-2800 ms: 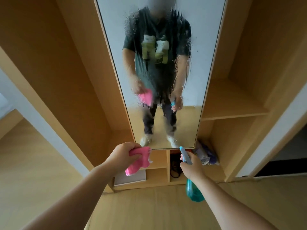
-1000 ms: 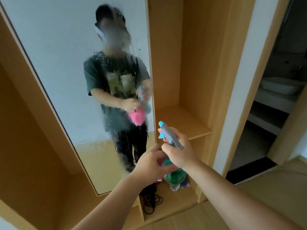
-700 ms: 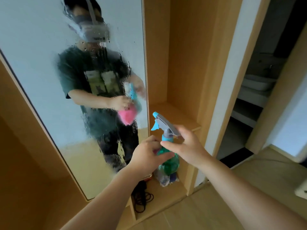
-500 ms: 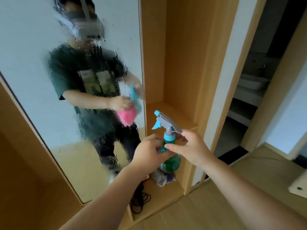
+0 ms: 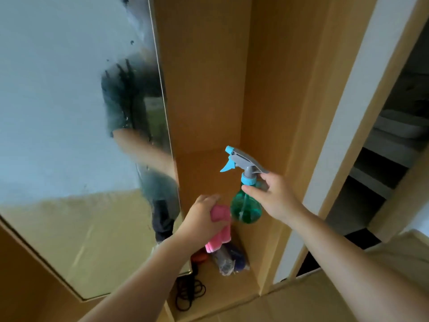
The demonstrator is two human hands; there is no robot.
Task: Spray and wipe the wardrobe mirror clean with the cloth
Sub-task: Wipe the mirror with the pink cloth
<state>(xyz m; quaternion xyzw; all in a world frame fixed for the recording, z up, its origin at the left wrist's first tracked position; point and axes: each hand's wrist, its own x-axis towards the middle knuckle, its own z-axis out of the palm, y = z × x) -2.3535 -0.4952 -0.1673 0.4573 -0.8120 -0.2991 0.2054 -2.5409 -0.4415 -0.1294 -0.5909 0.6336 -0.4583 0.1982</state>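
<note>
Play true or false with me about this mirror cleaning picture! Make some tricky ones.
1. The left hand holds a pink cloth. True.
2. The right hand holds the bottle by its neck. True.
3. The bottle is red. False: its body is green.
4. The mirror has wet streaks. True.
5. The cloth is wiping the mirror. False: it is off the glass, beside the bottle.
</note>
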